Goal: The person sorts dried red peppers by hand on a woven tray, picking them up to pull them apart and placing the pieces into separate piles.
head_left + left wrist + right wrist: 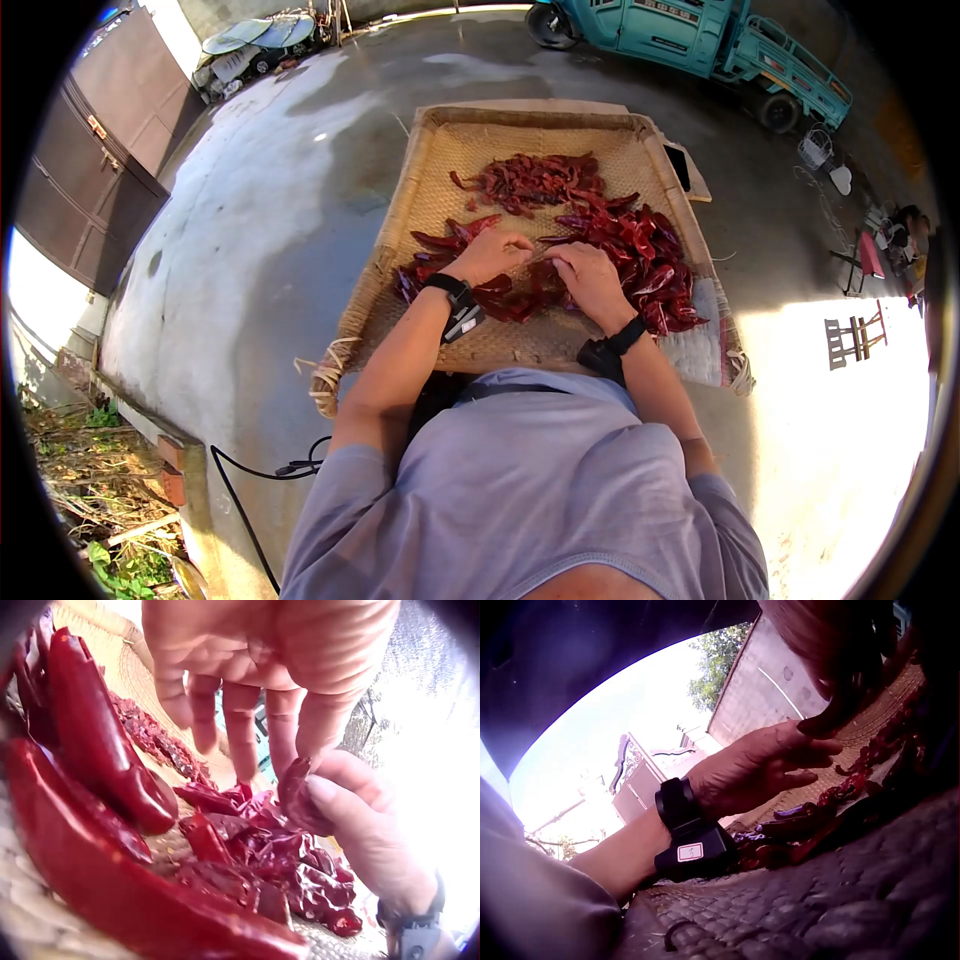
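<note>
Low over the near half of a woven tray point(430, 150), both hands meet at one dark red pepper point(296, 791) point(832, 716). My right hand point(592, 283) point(360, 817) pinches it between thumb and fingers. Thumb and forefinger of my left hand point(488, 256) point(277, 667) point(742, 769) are at the pepper's upper end; its other fingers extend loosely. Glossy whole peppers point(105, 735) fill the foreground of the left wrist view. Beneath the hands lie wrinkled red peppers point(277, 847). Shadow hides part of my right hand in the right wrist view.
A large pile of peppers point(645, 260) lies on the tray's right side, a heap of smaller pieces point(540, 182) toward its far edge. Beside the right rim is a dark flat object point(678, 167). A teal cargo tricycle point(660, 35) stands beyond.
</note>
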Motion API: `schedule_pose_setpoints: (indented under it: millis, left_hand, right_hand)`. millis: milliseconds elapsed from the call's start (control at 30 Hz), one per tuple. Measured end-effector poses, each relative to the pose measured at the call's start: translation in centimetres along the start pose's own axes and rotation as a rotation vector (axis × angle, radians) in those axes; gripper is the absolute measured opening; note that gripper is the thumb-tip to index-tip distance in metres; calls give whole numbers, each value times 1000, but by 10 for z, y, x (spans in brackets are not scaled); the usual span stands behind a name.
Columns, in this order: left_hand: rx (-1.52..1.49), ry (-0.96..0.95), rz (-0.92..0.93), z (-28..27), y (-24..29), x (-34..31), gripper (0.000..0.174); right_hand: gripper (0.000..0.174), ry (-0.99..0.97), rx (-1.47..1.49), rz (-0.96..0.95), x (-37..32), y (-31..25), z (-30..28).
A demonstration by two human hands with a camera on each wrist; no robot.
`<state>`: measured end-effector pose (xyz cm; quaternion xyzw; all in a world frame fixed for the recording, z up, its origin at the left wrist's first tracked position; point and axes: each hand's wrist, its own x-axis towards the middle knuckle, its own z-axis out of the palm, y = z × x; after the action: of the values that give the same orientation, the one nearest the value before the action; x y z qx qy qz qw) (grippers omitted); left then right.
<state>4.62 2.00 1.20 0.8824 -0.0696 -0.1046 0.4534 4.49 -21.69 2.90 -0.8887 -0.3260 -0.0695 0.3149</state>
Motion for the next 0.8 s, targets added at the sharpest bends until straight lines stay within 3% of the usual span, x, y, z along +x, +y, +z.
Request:
schedule_pose_setpoints:
  millis: [33,133,267,367,500,533,633,733,800]
  left_hand:
    - [63,82,-31,-4,-7,2,30]
    - [444,239,-281,-16,-28,1,42]
    - [540,240,-396,-15,-43,14,63]
    - [557,140,-471,-15,-34,24,67]
    - [612,44,-311,-14,-48,32,61]
    - [640,134,-259,-10,-51,30,48]
    - [525,17,-137,-11,-54,35,38]
    - [446,-109,31,-9,-47,32,31]
    - [359,-152,-20,-7,-24,25,29]
  right_hand:
    - [19,50,-51,11,-1,1,-3]
    - [16,438,-195,185,-6,12,-17]
    - [27,688,-357,307,-15,22,-16]
    - [35,621,-232,310,-16,23,-14]
    - [32,610,-149,264,-15,36,-9]
    - [31,606,-120,251,-16,37,-8]
    - [29,555,-69,265,-16,37,-9]
    - [25,568,-51,161,-13,33,-8]
    - [23,484,-18,117,-11,22,-11]
